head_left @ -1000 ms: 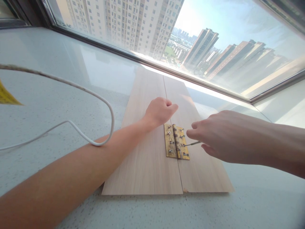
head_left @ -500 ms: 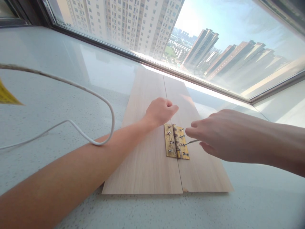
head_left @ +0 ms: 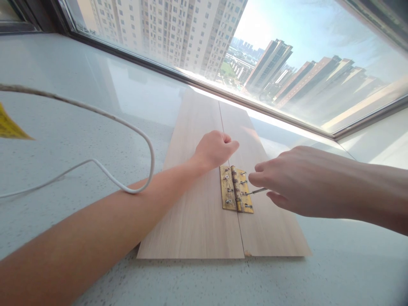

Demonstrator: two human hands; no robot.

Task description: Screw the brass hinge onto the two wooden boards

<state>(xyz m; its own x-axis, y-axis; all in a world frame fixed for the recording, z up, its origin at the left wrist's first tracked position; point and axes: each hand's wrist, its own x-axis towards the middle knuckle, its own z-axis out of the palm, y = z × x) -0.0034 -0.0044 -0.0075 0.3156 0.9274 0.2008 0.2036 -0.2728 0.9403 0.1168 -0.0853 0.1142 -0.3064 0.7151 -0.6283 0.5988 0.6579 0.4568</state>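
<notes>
Left hand (head_left: 215, 148) rests fisted on boards (head_left: 191, 229); right hand (head_left: 291, 180) grips a thin tool (head_left: 259, 191) at the hinge (head_left: 236, 189).

Your hinge (head_left: 227, 185) is scuffed, worn metal; your boards (head_left: 191, 229) look like smooth, matt wood. You have a glossy, speckled, stone-like sill (head_left: 204, 281) and a plastic-looking cable (head_left: 152, 157).

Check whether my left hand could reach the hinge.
Probably yes: nothing shows between the left hand and the nearby hinge, though the screwdriver in the right hand points at its right side.
</notes>
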